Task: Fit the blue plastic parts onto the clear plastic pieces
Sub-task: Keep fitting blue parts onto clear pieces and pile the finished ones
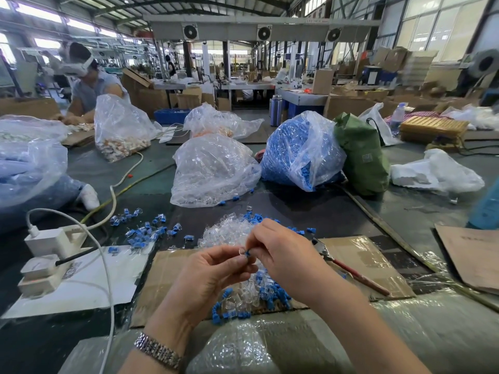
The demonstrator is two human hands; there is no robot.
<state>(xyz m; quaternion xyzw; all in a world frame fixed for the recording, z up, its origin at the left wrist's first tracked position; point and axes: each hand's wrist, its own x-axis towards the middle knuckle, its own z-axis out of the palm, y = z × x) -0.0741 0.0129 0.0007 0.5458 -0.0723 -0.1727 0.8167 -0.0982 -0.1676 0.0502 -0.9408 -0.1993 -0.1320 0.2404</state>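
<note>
A small clear piece sits between the two hands, held above the desk. The left hand pinches it between thumb and forefinger, the other fingers curled beneath. The right hand meets it from the other side, its fingertips pinching a blue part that touches the clear piece; whether the part is fully seated cannot be told. A metal watch band circles the left wrist.

Directly under the fingers lies a mixed heap of clear pieces and blue parts on a flat sheet of cardboard. Just beyond the fingers is a pile of clear pieces, with loose blue parts along its far edge. To the left of the fingers, a scatter of fitted pieces is spread over the desk. To the right of the right hand, a tool with red handles lies on the cardboard.

Farther beyond the fingers stand two plastic bags: a bag of clear pieces and, to its right, a bag of blue parts, with a green bag beside it. Far left of the fingers sit white power adapters with a white cable looping toward the viewer. Another person wearing a headset works at the far left of the desk.
</note>
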